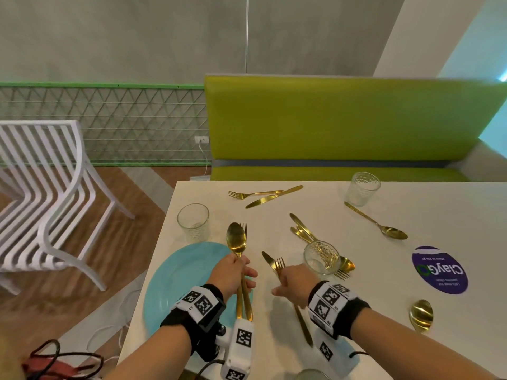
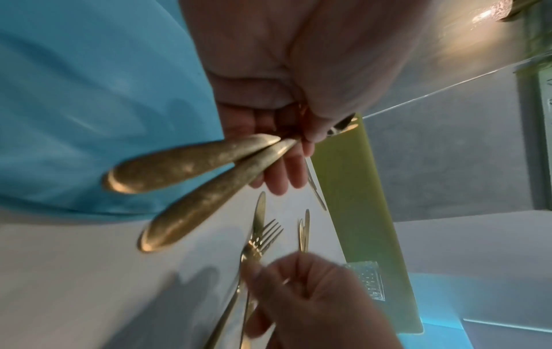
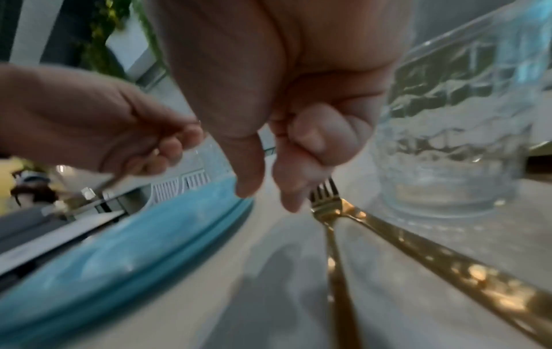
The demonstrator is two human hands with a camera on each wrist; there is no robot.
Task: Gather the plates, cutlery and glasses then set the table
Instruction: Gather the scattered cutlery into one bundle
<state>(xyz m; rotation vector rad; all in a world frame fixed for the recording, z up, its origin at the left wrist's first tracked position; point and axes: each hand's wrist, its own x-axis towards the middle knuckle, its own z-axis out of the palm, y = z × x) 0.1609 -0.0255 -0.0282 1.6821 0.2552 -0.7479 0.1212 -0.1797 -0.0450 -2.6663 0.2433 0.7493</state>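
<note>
1. Head view: the left hand (image 1: 233,272) grips a gold spoon (image 1: 236,239) and a fork together by their handles, bowl and tines pointing away, above the near edge of the blue plate (image 1: 175,272).
2. The right hand (image 1: 292,282) pinches a second fork (image 1: 279,266) and a knife (image 1: 267,260) just right of the left hand; whether their far ends touch the bench (image 1: 329,215) cannot be told. Bundling pieces by the handles looks like sorting cutlery into sets.
3. Right wrist view: thumb and fingers (image 3: 310,139) are curled round the fork neck (image 3: 324,203), beside a patterned glass (image 3: 457,141) standing just right of that hand.
4. Beyond both hands, loose cutlery lies scattered: a fork and knife pair (image 1: 263,194) far ahead, a spoon (image 1: 384,227) well to the right. Two more glasses (image 1: 193,220) stand apart.
5. Judged from this spread, gathering is under way and the places are not yet set.
</note>
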